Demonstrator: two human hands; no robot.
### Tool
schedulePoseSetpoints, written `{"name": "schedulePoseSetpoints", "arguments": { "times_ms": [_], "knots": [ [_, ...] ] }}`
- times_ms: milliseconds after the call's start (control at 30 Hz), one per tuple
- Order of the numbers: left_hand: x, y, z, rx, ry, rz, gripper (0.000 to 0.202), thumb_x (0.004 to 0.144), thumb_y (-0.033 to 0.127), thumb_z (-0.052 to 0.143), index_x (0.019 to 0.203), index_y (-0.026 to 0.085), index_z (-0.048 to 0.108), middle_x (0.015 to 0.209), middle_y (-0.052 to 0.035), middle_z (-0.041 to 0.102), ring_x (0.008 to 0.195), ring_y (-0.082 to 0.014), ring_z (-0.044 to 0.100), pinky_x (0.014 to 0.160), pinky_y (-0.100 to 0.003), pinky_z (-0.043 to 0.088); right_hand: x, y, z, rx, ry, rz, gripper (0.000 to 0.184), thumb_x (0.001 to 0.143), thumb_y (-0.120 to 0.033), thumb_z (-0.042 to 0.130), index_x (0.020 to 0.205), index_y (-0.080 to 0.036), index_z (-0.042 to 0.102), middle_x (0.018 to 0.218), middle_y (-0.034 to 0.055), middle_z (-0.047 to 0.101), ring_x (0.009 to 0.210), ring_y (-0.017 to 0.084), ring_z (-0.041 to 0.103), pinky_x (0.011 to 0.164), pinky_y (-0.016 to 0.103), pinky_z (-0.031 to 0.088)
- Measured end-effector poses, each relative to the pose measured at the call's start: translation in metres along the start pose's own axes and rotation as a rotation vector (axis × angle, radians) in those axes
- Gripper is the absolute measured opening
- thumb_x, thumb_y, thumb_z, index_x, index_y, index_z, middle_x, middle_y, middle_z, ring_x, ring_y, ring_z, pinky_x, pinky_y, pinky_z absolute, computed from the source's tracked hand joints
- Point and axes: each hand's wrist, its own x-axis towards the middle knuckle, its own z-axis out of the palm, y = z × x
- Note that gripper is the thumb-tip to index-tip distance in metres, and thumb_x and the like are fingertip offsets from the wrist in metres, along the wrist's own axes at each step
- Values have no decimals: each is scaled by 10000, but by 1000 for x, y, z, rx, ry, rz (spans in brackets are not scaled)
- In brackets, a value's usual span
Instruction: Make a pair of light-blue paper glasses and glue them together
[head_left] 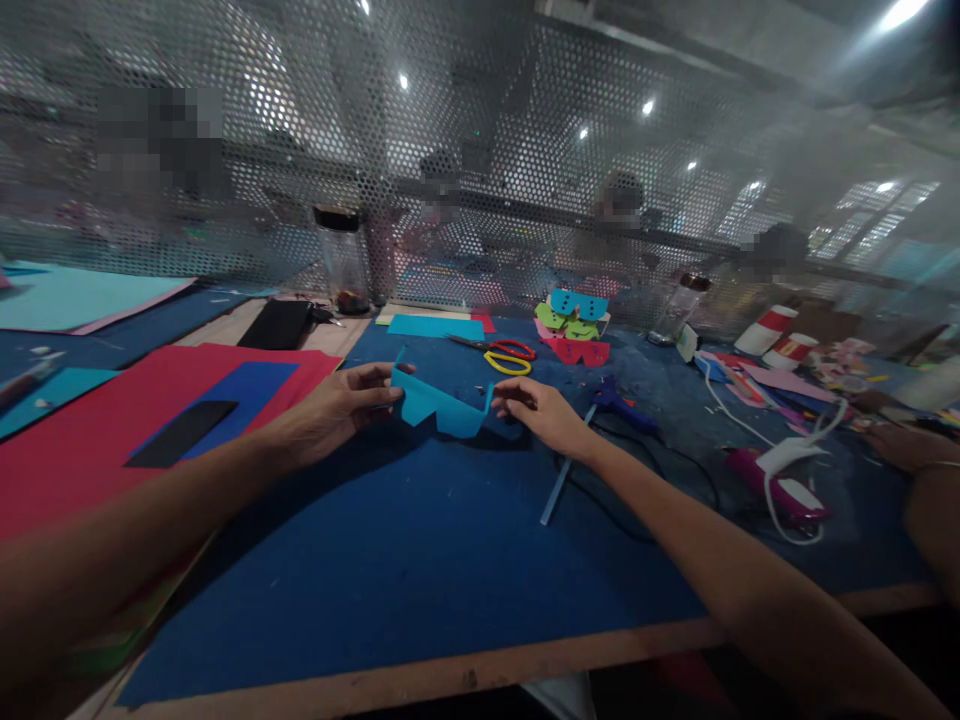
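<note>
A light-blue paper cutout (439,408), shaped like glasses with a notch in its lower edge and narrow folded ends, is held up over the blue tabletop (375,580). The left hand (349,400) pinches its left end between thumb and fingers. The right hand (536,408) is partly curled, its fingertips at the folded right end; whether they grip it, I cannot tell.

Just beyond lie scissors (510,355) with one red and one yellow handle, a flat light-blue sheet (435,325) behind them, and a pile of colored cutouts (576,330) farther right. Beside the right forearm is a dark-blue glue gun (626,408), with a pale rod (564,490) near it; a magenta tool (780,488) lies farther right. On the left, a black strip (184,432) rests across a blue piece (266,385) on red sheets (67,450). A clear jar (345,260) stands before a perforated screen (487,130).
</note>
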Motion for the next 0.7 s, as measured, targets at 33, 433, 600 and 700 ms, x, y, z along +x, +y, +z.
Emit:
{"name": "schedulePoseSetpoints", "arguments": {
  "times_ms": [33,433,600,700],
  "knots": [
    [1,0,-1,-9,6,9,417,713,211,935,1108,214,802,962,-13,734,824,-144,647,741,-247,554,1,2,0,-7,41,-6,248,953,-212,579,1182,-191,674,1125,80,756,922,169,750,902,358,595],
    [3,-5,-1,-66,14,35,370,691,205,960,1023,188,799,981,-19,741,825,-133,664,745,-231,565,-13,-32,12,-152,189,-227,287,1015,-393,628,1253,-237,662,955,21,682,862,171,678,857,333,564],
    [0,-6,4,-83,-20,23,366,688,194,964,1018,198,804,918,-2,721,775,-115,648,728,-216,562,-14,-33,16,-254,143,-287,222,1016,-392,647,1141,-220,708,990,50,712,891,187,678,842,329,560],
    [-2,-4,8,-82,-40,29,350,695,175,957,1008,188,801,928,-9,716,762,-110,639,719,-210,560,-14,-32,14,-277,151,-280,197,1023,-392,627,1065,-217,708,1006,62,726,904,199,686,855,341,563]
  ]
}}
